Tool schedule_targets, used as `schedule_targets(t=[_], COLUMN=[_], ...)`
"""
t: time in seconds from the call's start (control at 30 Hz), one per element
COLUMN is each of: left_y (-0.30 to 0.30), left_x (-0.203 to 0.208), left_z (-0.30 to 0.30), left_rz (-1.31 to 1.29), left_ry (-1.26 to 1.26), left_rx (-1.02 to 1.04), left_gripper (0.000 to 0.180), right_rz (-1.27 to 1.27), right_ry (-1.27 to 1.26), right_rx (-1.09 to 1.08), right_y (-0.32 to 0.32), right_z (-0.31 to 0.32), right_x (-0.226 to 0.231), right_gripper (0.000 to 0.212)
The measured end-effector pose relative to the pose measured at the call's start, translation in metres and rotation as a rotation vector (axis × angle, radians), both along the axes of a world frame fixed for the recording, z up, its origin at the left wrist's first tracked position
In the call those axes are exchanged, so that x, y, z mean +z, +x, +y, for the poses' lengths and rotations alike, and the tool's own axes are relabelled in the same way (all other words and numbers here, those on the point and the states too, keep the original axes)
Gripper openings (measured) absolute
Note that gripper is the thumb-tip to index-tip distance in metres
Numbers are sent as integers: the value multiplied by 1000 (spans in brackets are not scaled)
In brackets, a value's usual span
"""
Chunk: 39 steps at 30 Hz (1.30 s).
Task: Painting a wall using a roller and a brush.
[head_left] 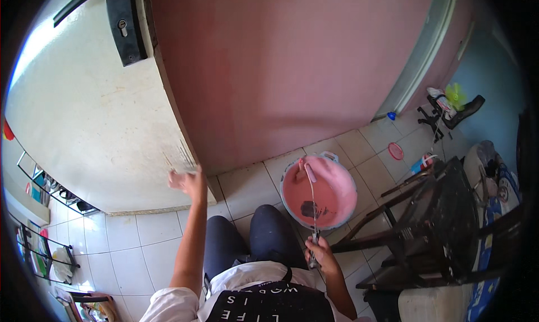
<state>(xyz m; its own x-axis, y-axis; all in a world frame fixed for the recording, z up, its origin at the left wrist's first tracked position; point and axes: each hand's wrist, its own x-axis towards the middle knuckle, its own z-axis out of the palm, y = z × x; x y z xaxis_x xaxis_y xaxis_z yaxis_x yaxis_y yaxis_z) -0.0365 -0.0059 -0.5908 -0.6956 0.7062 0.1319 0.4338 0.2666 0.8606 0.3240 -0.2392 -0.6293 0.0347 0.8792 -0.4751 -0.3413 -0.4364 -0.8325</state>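
Observation:
My left hand point(190, 183) is open, its fingers spread at the edge of a cream door point(120, 125), near some scraped marks on its face. Whether the fingertips press on the door I cannot tell. In my right hand point(323, 253), closed round the handle, is a paint roller point(311, 173) with a long thin rod and a small pink head. The rod reaches over a large round tub point(348, 181), pink inside with a dark patch on its bottom. The roller head appears at the tub's far side; whether it touches the tub is unclear.
A pink wall point(292, 69) rises behind the tub. Dark wooden furniture point(432, 221) stands close on the right. A red round lid point(396, 151) and a blue-and-white container point(422, 163) are on the tiled floor point(247, 184). Wire racks point(50, 193) stand at the left.

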Motion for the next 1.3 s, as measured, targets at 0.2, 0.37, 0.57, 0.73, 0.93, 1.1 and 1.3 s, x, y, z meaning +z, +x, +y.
schedule_targets(t=[0.2,0.37,0.57,0.73,0.93,1.1,1.3], left_y=[-15,3,-8,-4,-3,-8,4], left_x=[39,37,-4,-41,-64,-68,-59], left_z=[38,19,-8,-12,4,13,29], left_rz=[56,212,296,284,240,335,341], left_ry=[51,269,307,210,340,359,270], left_rx=[154,315,139,35,-54,-74,-93], left_gripper=[99,98,92,79,71,78,79], right_rz=[-378,-303,-294,-443,-668,-1406,-1197], right_ry=[-81,-27,-67,-285,-451,-500,176], right_rx=[18,-173,-389,-327,-84,125,-10], right_y=[17,9,-11,-6,9,1,32], right_z=[29,43,41,37,47,85,221], right_x=[-25,-34,-70,-87,-84,-68,-123], right_gripper=[21,19,23,42,90,83,20])
